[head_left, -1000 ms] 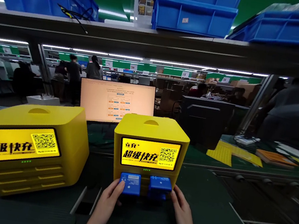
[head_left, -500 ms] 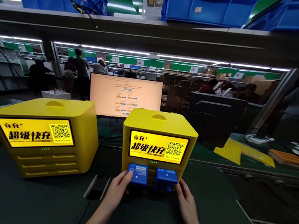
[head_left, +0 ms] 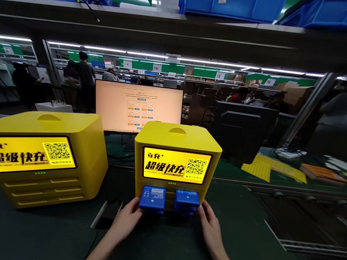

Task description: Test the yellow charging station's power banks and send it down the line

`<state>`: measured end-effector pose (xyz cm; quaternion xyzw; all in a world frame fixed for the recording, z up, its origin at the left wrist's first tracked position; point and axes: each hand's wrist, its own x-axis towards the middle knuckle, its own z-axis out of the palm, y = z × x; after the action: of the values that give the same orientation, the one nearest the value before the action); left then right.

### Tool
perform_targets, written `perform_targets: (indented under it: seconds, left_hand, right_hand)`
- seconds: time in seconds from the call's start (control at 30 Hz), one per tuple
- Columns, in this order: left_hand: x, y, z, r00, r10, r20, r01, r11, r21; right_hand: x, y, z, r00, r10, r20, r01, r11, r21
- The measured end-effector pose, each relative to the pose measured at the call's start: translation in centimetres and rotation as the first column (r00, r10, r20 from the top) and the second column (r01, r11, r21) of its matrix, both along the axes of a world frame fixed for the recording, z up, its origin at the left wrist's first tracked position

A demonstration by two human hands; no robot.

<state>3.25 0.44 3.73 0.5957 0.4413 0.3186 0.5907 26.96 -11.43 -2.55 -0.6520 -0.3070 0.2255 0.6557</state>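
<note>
My left hand (head_left: 125, 222) grips the left blue power bank (head_left: 153, 198) | right hand (head_left: 210, 231) grips the right blue power bank (head_left: 187, 200) | both jut lengthwise toward me from the yellow charging station (head_left: 177, 148), just beyond my fingertips.

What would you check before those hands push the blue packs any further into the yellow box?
1. Left hand on left pack: ok, fingers touch its outer edge.
2. Right hand on right pack: ok, fingers at its outer edge.
3. Packs lined up with the slots of the yellow box: cannot tell, the slots are hidden behind the packs.
4. Box powered: ok, its screen is lit and green dots glow below it.
5. Packs level with each other: not ok, the left one sticks out further.
6. Second yellow box out of the way: ok, it stands apart to the left.
</note>
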Motion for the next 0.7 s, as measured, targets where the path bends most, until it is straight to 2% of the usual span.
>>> perform_targets:
  seconds: [0.13,0.33,0.47,0.7]
  left_hand:
    - [0.1,-0.1,-0.1,0.999,-0.052,-0.002,0.052,0.996,-0.07]
    - [1.4,-1.1,-1.7,0.971,0.01,0.239,0.069,0.946,-0.318]
    - [1.3,-0.8,-1.8,0.969,-0.007,0.246,0.093,0.937,-0.337]
    - [1.0,-0.8,-1.2,0.975,-0.025,0.22,0.106,0.925,-0.365]
  right_hand:
    - [0.0,0.0,0.0,1.0,0.002,-0.003,-0.002,1.0,-0.01]
    - [0.1,0.0,-0.1,1.0,0.002,-0.003,-0.002,1.0,-0.017]
    - [0.1,-0.1,-0.2,1.0,0.001,0.003,-0.001,1.0,-0.027]
    - [0.1,-0.2,-0.1,1.0,0.002,0.019,-0.001,0.999,-0.033]
